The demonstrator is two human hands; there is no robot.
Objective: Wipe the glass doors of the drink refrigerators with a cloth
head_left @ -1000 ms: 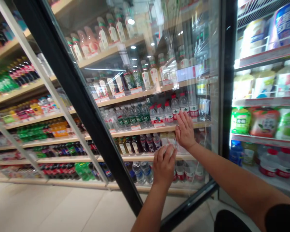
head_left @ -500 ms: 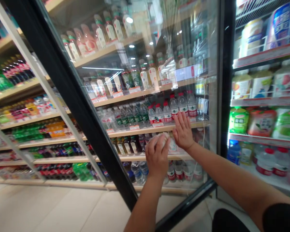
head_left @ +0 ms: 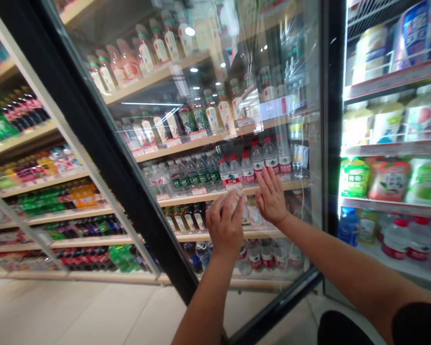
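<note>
A glass fridge door [head_left: 208, 72] with a black frame stands swung open in front of me. My left hand [head_left: 225, 224] presses a small white cloth or tissue [head_left: 238, 195] against the glass, fingers curled round it. My right hand [head_left: 271, 195] lies flat on the glass just to the right, fingers spread and empty. Through the glass I see shelves of bottled drinks, among them red-capped water bottles [head_left: 253, 160] just above my hands.
The open fridge interior [head_left: 391, 143] on the right holds cartons, tubs and green-labelled packs on wire shelves. More drink shelves [head_left: 39, 191] run along the left wall. Pale floor tiles [head_left: 75, 311] lie below. The door's lower black edge [head_left: 283, 302] slants near my right arm.
My left hand has moved up and to the left across the glass with the cloth. My right hand has stayed flat on the same spot.
</note>
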